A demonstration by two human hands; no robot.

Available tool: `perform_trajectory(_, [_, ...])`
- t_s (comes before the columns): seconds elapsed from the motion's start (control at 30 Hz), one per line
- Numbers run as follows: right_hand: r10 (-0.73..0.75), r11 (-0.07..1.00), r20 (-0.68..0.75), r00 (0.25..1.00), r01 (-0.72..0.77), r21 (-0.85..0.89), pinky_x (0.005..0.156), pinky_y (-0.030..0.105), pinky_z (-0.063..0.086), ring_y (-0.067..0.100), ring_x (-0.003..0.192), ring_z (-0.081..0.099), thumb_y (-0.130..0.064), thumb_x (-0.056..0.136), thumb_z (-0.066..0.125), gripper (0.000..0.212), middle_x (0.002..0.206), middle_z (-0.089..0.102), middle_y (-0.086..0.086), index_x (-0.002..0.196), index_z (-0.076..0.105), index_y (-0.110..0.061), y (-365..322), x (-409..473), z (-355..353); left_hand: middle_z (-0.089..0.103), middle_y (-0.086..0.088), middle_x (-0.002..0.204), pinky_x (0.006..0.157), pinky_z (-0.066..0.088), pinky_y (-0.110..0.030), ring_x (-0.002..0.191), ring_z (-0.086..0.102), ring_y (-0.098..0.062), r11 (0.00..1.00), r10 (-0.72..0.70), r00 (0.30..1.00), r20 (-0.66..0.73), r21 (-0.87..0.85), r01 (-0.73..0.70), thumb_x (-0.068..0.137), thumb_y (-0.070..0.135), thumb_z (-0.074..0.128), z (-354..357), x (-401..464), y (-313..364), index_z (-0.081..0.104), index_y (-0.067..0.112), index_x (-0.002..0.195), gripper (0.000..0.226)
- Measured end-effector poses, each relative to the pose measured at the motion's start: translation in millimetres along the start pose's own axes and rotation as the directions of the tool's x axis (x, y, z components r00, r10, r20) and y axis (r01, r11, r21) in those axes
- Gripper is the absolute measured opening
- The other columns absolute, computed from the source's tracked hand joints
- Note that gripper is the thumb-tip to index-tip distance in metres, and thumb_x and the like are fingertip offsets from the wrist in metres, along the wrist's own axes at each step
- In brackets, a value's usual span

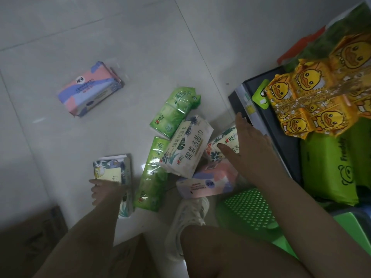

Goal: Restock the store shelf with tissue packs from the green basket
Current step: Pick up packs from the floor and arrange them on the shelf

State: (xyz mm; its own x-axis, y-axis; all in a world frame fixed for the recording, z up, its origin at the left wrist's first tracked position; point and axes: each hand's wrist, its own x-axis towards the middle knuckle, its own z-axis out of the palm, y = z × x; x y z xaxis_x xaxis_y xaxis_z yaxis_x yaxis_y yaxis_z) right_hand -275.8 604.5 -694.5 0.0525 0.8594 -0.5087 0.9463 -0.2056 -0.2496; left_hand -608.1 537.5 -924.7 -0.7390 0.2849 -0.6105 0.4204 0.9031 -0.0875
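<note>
Left hand point(102, 189) grips glossy rectangular pack point(112, 173) — tile floor point(120, 37).

At lower centre you have a white sneaker point(188, 223) on the pale tiled floor point(100, 37); cardboard box point(30, 235) lower left.

Pink-and-lilac pack point(90, 89), green packs point(175, 112) – yellow duck-printed packs point(307, 101), green basket point(249, 209).

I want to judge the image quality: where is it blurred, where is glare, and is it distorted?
Head view: dim overall; the yellow duck packs at right are smeared by motion blur; glare streaks the green tissue pack; floor tile lines bow from the wide lens; the left hand is soft.
</note>
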Motion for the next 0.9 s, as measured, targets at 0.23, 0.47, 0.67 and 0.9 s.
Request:
perform_trajectory(0.23, [-0.004, 1.000, 0.008, 1.000, 0.004, 0.027, 0.116, 0.049, 0.013, 0.024, 0.144, 0.017, -0.054, 0.090, 0.041, 0.086, 0.157, 0.014, 0.008, 0.150, -0.008, -0.018, -3.5, 0.8, -1.6, 0.035, -0.021, 0.137, 0.100, 0.034, -0.056, 0.127, 0.035, -0.038, 0.997, 0.076, 0.997, 0.010, 0.007, -0.076, 0.062, 0.033, 0.084, -3.3, -5.6, -6.6, 0.012, -0.001, 0.144, 0.114])
perform_trajectory(0.47, [0.020, 0.996, 0.027, 0.999, -0.022, 0.084, 0.117, 0.047, 0.011, 0.024, 0.145, 0.014, -0.053, 0.091, 0.043, 0.085, 0.158, 0.012, 0.007, 0.150, -0.008, -0.020, 0.8, -2.6, 0.6, 0.044, -0.020, 0.119, 0.091, 0.041, -0.049, 0.112, 0.044, -0.036, 0.952, 0.258, 0.965, -0.046, 0.181, -0.246, 0.062, 0.040, 0.081, -0.7, -20.9, 0.1, 0.035, -0.001, 0.125, 0.088])
perform_trajectory(0.67, [0.011, 0.996, 0.056, 0.998, -0.016, 0.082, 0.117, 0.046, 0.014, 0.024, 0.144, 0.016, -0.052, 0.091, 0.042, 0.084, 0.157, 0.016, 0.009, 0.150, -0.008, -0.019, 1.1, 0.1, 1.7, 0.046, -0.020, 0.118, 0.091, 0.041, -0.048, 0.111, 0.045, -0.035, 0.904, 0.364, 0.930, -0.057, 0.264, -0.337, 0.064, 0.046, 0.079, 5.6, -30.8, 9.2, 0.038, -0.002, 0.122, 0.086])
perform_trajectory(0.9, [-0.008, 1.000, 0.108, 0.994, 0.007, 0.009, 0.116, 0.049, 0.016, 0.026, 0.143, 0.018, -0.056, 0.090, 0.041, 0.086, 0.157, 0.017, 0.009, 0.150, -0.006, -0.018, -0.3, 5.0, 5.3, 0.050, -0.020, 0.118, 0.092, 0.038, -0.046, 0.112, 0.048, -0.036, 0.886, 0.393, 0.916, -0.079, 0.298, -0.355, 0.064, 0.046, 0.079, 3.6, -30.6, 15.2, 0.040, -0.002, 0.121, 0.084])
